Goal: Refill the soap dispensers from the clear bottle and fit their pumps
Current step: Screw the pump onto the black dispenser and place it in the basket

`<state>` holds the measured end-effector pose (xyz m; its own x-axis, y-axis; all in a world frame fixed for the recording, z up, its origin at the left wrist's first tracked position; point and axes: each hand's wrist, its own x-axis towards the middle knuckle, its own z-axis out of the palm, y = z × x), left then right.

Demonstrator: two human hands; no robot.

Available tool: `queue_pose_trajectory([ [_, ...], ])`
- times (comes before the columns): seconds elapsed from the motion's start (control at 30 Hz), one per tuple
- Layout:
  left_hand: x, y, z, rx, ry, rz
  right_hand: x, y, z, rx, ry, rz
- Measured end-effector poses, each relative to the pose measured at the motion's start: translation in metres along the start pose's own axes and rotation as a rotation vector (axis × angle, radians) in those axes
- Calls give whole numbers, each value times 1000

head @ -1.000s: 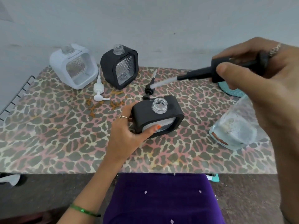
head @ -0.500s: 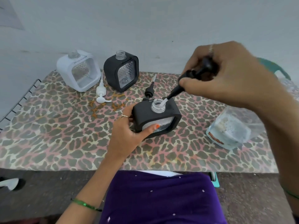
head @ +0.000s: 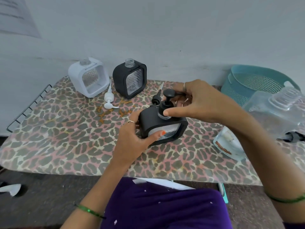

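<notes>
A black square dispenser [head: 175,124] stands mid-table, and my left hand [head: 133,138] grips its left side, thumb on the clear front. A black pump [head: 166,100] sits in its neck; my right hand [head: 198,103] pinches the pump's collar with thumb and fingers. Behind stand a white dispenser [head: 89,76] and a second black dispenser [head: 130,80], both with open necks. A white pump [head: 109,100] and another black pump [head: 156,98] lie on the table between them. The clear bottle [head: 274,116] lies on its side at the right.
A teal perforated basket [head: 244,83] sits at the back right by the wall. The leopard-print table [head: 66,146] has a wire rack [head: 28,108] at its left edge. A dark cap-like piece [head: 293,137] lies at the far right. My purple-clad lap is below the front edge.
My right hand brought the black pump down from the upper right, fed its tube into the dispenser's neck and now holds the collar seated on it. Left hand kept its grip.
</notes>
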<state>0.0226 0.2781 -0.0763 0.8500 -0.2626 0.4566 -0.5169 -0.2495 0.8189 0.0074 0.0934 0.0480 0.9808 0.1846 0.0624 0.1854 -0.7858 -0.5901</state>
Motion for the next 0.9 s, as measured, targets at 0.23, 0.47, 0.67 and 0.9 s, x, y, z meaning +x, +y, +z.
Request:
queue_pose_trajectory([
  [0.23,0,0,0,18,-15,4,-11,9,31,157,232,33],
  [0.47,0,1,0,18,3,1,-20,13,33,413,108,1],
  [0.67,-1,-2,1,29,8,2,-23,16,44,525,252,-95],
  [0.9,-1,-3,1,41,10,14,-17,12,59,237,371,2],
])
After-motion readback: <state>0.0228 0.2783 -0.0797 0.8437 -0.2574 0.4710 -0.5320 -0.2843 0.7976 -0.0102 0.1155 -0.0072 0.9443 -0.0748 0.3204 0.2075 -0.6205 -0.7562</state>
